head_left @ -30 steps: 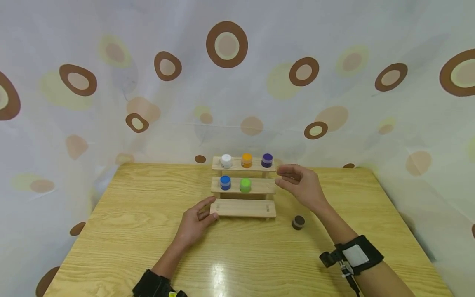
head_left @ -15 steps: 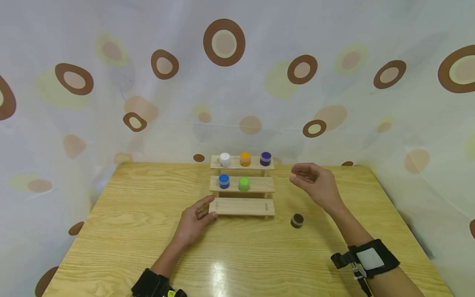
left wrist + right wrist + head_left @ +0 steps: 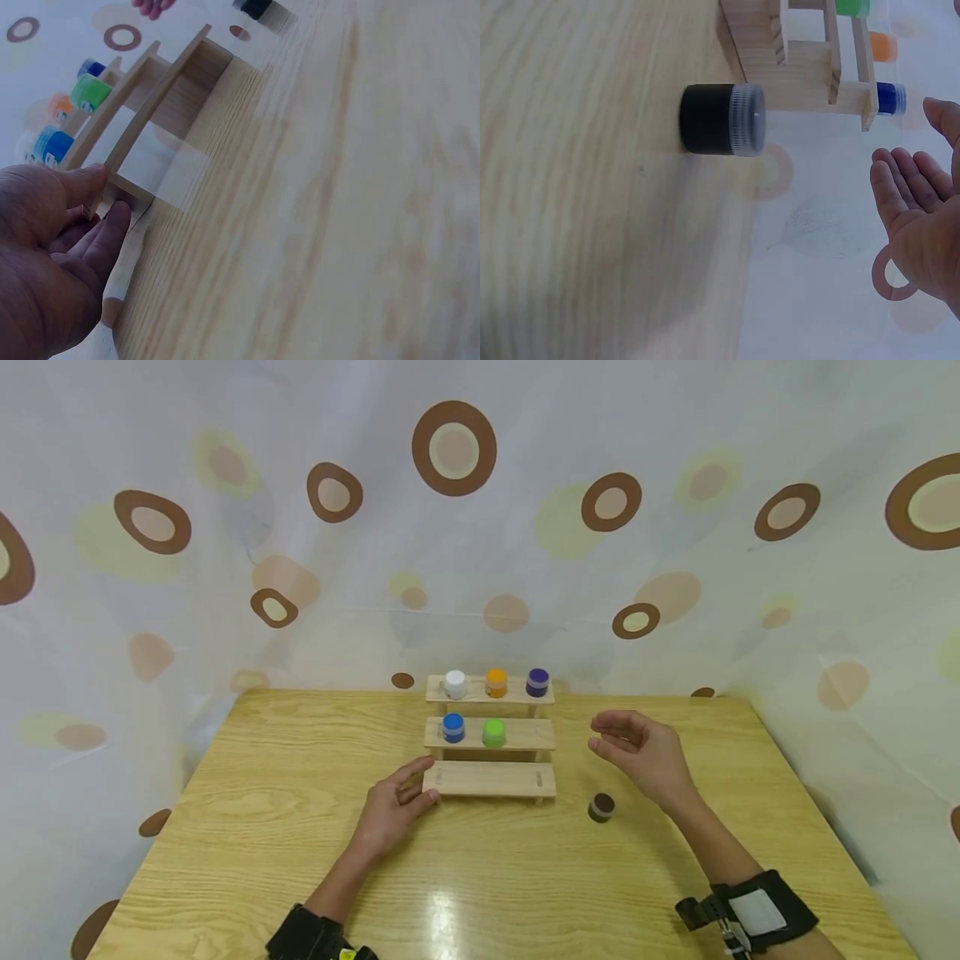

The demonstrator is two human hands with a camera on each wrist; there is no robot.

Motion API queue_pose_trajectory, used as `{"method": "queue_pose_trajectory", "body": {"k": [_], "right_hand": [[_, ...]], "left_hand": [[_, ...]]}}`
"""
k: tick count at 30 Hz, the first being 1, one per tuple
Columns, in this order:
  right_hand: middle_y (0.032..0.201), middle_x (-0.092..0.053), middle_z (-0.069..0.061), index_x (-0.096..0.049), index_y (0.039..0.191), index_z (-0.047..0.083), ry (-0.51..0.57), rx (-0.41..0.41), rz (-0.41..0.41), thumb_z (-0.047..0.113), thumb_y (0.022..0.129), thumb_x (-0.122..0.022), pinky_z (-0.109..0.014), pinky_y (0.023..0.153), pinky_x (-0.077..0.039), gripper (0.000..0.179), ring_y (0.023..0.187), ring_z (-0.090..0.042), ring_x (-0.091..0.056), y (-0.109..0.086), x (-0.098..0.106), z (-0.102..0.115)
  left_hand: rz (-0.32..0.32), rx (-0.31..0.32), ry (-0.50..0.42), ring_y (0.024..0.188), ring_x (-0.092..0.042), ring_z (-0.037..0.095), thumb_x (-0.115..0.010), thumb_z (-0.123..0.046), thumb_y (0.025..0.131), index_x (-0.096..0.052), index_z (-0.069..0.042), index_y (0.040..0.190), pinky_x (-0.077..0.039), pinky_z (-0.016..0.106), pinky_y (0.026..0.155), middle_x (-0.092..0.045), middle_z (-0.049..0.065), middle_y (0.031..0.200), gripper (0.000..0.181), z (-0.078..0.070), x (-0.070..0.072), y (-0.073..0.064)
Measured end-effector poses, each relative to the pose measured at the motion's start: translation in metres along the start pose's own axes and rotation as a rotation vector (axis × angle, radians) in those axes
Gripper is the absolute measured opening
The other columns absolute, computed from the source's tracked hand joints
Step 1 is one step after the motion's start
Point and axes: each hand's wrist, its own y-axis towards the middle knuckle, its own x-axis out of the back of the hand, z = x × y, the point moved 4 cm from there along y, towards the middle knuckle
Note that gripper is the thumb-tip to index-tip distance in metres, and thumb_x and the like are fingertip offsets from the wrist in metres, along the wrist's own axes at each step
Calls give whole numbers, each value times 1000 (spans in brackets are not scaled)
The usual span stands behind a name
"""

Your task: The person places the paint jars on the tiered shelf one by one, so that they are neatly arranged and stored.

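A three-step wooden display rack stands at the middle of the table. My left hand holds the left end of its lowest step; in the left wrist view, thumb and fingers lie on either side of that end. White, orange and purple paint jars line the top step. On the middle step are a blue jar and a green jar. Right of the rack, my right hand hovers with nothing in it, fingers loosely bent. A black paint jar stands on the table below it.
The wood-grained table meets a pale patterned sheet that hangs behind and at both sides. A black strap with a small camera circles the right wrist.
My right hand has drawn back to the right, away from the rack's right end, and dropped slightly. My left hand stays at the lowest step; the jars keep their places.
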Motion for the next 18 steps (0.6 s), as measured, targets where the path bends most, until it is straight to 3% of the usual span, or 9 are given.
{"method": "queue_pose_trajectory", "body": {"k": [18], "right_hand": [[132,-67,-27,-66,132,-6,49,-68,53,13,98,-79,-20,95,-58,42,120,-21,-70,-34,-11,-32]], "left_hand": [[-5,-19,-4,137,-57,37,-74,-5,100,-56,-11,154,-60,30,95,-50,19,158,58,2,0,1]]}}
